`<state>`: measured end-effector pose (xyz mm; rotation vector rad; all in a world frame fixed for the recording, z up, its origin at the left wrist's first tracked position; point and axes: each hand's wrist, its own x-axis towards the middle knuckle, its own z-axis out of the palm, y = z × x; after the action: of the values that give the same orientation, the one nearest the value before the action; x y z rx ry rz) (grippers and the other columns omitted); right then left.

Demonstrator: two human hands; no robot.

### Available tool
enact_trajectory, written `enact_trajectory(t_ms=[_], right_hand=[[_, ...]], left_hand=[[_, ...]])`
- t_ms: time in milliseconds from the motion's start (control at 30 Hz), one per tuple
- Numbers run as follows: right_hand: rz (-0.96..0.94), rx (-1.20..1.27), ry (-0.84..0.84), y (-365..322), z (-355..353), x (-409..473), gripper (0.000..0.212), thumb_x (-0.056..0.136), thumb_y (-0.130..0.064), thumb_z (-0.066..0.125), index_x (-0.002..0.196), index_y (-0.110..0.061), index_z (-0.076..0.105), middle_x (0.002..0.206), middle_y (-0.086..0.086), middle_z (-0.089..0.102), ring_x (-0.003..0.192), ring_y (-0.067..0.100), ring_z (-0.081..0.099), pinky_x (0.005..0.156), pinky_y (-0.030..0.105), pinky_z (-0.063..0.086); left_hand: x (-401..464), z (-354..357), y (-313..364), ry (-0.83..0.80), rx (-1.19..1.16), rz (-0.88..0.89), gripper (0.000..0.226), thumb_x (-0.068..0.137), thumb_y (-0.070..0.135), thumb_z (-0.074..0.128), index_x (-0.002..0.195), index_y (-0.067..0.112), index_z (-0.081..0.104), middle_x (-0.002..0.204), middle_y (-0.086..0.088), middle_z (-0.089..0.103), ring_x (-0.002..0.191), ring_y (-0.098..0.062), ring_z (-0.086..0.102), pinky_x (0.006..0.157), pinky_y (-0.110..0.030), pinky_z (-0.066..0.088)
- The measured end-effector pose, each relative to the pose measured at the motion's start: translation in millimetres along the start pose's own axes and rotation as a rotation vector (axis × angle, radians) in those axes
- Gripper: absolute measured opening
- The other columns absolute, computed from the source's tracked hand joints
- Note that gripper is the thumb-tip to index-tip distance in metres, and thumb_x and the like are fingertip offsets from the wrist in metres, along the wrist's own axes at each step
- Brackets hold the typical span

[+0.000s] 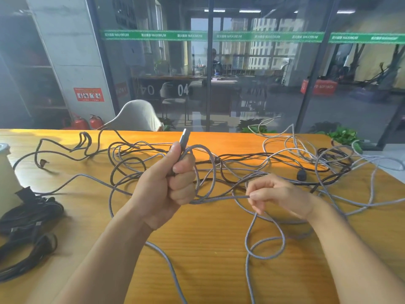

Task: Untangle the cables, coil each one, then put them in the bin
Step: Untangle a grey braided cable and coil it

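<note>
The left hand (168, 185) was raised above the wooden table (208, 249) in a closed fist, its fingers (183, 189) curled tight round the end of a grey braided cable (219, 198), with the thumb pressed up along the side. The cable's flat metal plug (184, 137) stuck up out of the top of the fist, and a loop or two of the same cable hung from the grip. The right hand (278, 196) sat lower and to the side, pinching a stretch of that cable between thumb and forefinger, the other fingers loosely curled beneath. The cable ran nearly level between the two hands. Behind them a tangle of cables (241, 163), grey and dark, sprawled across the table. A bundle of black cables (28, 222) lay at the left edge, beside a pale container (6, 172) only partly in view.
</note>
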<state>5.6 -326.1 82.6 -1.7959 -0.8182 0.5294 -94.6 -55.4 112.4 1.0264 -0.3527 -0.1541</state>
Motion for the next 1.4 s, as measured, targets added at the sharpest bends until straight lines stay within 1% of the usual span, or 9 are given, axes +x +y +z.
enact_trajectory(t_ms=[167,333,467,600,767,900,1167,1300,1400], right_hand=[[0.154,-0.24,0.12,9,1,1,0.032,0.107,-0.041,0.056,0.093,-0.014,0.066,0.09,0.007,0.075,0.094,0.025,0.069,0.106,0.046,0.05],[0.114,-0.568,0.614,6,20,18,0.041,0.093,-0.061,0.065,0.075,-0.024,0.063,0.059,-0.005,0.058,0.058,0.013,0.054,0.06,0.022,0.044],[-0.135,-0.563,0.922,-5,36,19,0.046,0.092,-0.055,0.072,0.065,-0.02,0.057,0.053,0.0,0.05,0.055,0.017,0.044,0.053,0.025,0.035],[-0.239,-0.343,0.853,-14,58,20,0.037,0.101,-0.043,0.065,0.075,-0.017,0.066,0.061,0.004,0.059,0.059,0.023,0.051,0.058,0.04,0.042],[-0.216,-0.046,0.611,-18,71,22,0.028,0.098,-0.03,0.05,0.109,-0.02,0.075,0.078,-0.004,0.066,0.069,0.013,0.062,0.068,0.028,0.052],[-0.228,-0.013,0.537,-21,72,19,0.023,0.103,-0.015,0.064,0.119,-0.025,0.077,0.093,0.003,0.072,0.078,0.016,0.071,0.072,0.031,0.059],[-0.235,0.192,0.554,-21,85,21,0.013,0.094,-0.011,0.076,0.103,-0.018,0.08,0.093,0.004,0.08,0.085,0.021,0.076,0.065,0.028,0.057],[-0.213,0.231,0.462,-16,88,23,0.032,0.096,0.002,0.068,0.118,-0.019,0.08,0.113,0.006,0.075,0.104,0.03,0.073,0.078,0.036,0.062],[-0.228,0.159,0.469,-15,91,24,0.035,0.095,0.001,0.071,0.123,-0.02,0.078,0.114,0.007,0.074,0.103,0.034,0.07,0.084,0.039,0.063]], left_hand=[[0,-3,0,-0.026,0.021,-0.014,0.047,0.103,0.051,0.035,0.065,0.026,0.045,0.051,0.015,0.023,0.044,-0.009,0.012,0.043,-0.021,0.016],[7,4,-19,-0.027,0.172,-0.122,0.045,0.099,0.054,0.038,0.064,0.026,0.044,0.051,0.014,0.028,0.043,-0.003,0.021,0.042,-0.019,0.019],[13,9,-37,-0.032,0.464,-0.123,0.046,0.102,0.055,0.036,0.069,0.024,0.044,0.06,0.008,0.027,0.051,-0.011,0.02,0.047,-0.02,0.02],[17,11,-47,0.015,0.729,-0.119,0.055,0.112,0.048,0.028,0.079,0.005,0.036,0.066,-0.002,0.023,0.057,-0.018,0.018,0.051,-0.021,0.023],[19,15,-54,0.172,0.748,-0.064,0.056,0.11,0.049,0.027,0.079,0.003,0.038,0.063,0.0,0.023,0.056,-0.015,0.019,0.05,-0.022,0.02],[20,16,-50,0.268,0.72,-0.011,0.063,0.111,0.046,0.027,0.08,-0.008,0.035,0.074,-0.011,0.015,0.062,-0.02,0.014,0.054,-0.031,0.014],[17,23,-53,0.3,0.652,0.013,0.057,0.113,0.04,0.026,0.074,0.016,0.061,0.057,0.006,0.034,0.047,-0.006,0.028,0.047,-0.01,0.032],[18,19,-52,0.349,0.657,0.026,0.07,0.11,0.048,0.026,0.054,0.033,0.064,0.052,0.013,0.035,0.049,-0.008,0.028,0.048,-0.018,0.028],[18,17,-53,0.363,0.702,0.038,0.059,0.108,0.052,0.028,0.074,0.025,0.068,0.054,0.013,0.04,0.05,-0.005,0.035,0.05,-0.017,0.032]])
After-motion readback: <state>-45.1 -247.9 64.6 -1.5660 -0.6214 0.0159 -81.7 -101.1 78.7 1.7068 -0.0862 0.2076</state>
